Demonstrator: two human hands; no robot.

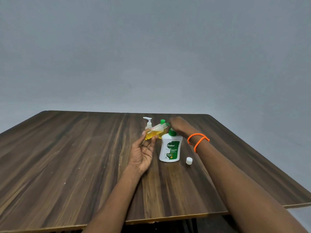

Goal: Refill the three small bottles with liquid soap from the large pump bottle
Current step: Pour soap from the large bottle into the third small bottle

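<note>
The large pump bottle (170,147), white with a green label and green pump head, stands upright near the middle of the table (70,158) and serves as the landmark here. Just left of it and a little above its shoulder, the left hand (143,153) pinches a small clear bottle (155,132) by its lower end between thumb and fingertips. That bottle is tilted, its open neck pointing up toward the pump spout, and yellow soap pools in its low end. The right hand (179,126) sits on top of the pump head with its fingers bent over it; whether it is pressing or only resting I cannot tell.

Behind the pump bottle stand 2 more small bottles: one with a white pump top (148,123) and one with a green cap (162,130), partly hidden by the tilted bottle. A loose white cap (189,160) lies on the table just right of the pump bottle's base.

The main risk, as I judge it, is misalignment: the small neck is narrow, and if it sits off the spout a pump stroke sends soap onto the table or the fingers. The fingertip hold is light, so soapy fingers could let the bottle slip. A hard push could also rock the pump bottle, and a sweeping right forearm could knock the loose cap away.
</note>
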